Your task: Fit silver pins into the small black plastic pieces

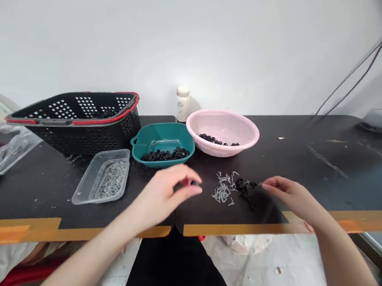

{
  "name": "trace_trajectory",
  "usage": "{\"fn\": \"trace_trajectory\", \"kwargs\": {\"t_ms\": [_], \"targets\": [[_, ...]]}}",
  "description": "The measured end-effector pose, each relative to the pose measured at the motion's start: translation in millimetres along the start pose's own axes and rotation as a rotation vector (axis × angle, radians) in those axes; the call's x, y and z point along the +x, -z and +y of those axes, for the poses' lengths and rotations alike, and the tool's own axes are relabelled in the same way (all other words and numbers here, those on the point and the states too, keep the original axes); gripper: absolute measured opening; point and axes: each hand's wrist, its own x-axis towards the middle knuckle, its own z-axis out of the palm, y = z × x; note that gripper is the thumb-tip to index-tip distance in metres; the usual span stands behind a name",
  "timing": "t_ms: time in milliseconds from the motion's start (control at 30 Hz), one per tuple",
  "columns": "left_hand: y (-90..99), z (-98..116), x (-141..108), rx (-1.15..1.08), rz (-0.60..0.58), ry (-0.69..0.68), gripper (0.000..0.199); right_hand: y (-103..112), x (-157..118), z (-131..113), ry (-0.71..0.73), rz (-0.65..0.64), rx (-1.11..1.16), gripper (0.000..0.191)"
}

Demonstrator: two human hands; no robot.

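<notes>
My left hand point(177, 189) is over the table's near middle, its thumb and fingers curled around a small black part point(194, 183). To the right, my right hand point(281, 192) has its fingertips pinched together on a small screw point(261, 184), beside a loose pile of black parts point(245, 191). A heap of silver screws point(223, 189) lies between my two hands, touching the black pile. Behind them is a pink basket point(221, 150) with black parts at its bottom. The teal basin point(165, 132), also holding black parts, stands behind my left hand.
On the left, a clear tray point(86, 185) of screws sits before a black basket point(95, 137) with red handles. A white bottle point(182, 105) stands against the wall. Plastic bags point(18, 147) lie at the far left. Yellow tape point(230, 229) runs along the table's front edge.
</notes>
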Motion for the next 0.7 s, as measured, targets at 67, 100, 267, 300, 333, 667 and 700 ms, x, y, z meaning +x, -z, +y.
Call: {"fn": "trace_trajectory", "kwargs": {"t_ms": [67, 100, 267, 300, 333, 667, 700], "targets": [[-18.7, -17.9, -29.1, -0.165, 0.023, 0.151, 0.012, -17.6, -13.1, -33.1, 0.008, -0.107, 0.205, 0.034], [-28.2, -28.6, -40.1, -0.274, 0.087, 0.224, 0.015, -29.5, -19.9, -50.6, 0.018, -0.158, 0.289, 0.033], [-59.8, -66.5, -66.0, -0.67, 0.423, 0.343, 0.018, -100.3, -42.4, -122.1, 0.067, -0.303, 0.7, 0.028], [-61.9, -69.3, -67.6, -0.725, 0.476, 0.338, 0.019, -112.7, -44.5, -131.4, 0.089, -0.284, 0.766, 0.025], [-62.8, -71.1, -68.9, -0.774, 0.525, 0.329, 0.02, -123.8, -46.2, -139.0, 0.118, -0.25, 0.832, 0.02], [-59.2, -80.0, -74.1, -0.914, 0.655, 0.346, 0.018, -164.4, -60.7, -167.5, 0.43, -0.101, 0.809, 0.011], [-59.4, -80.1, -74.0, -0.922, 0.641, 0.35, 0.017, -164.7, -61.5, -168.4, 0.409, -0.11, 0.818, 0.009]]}}
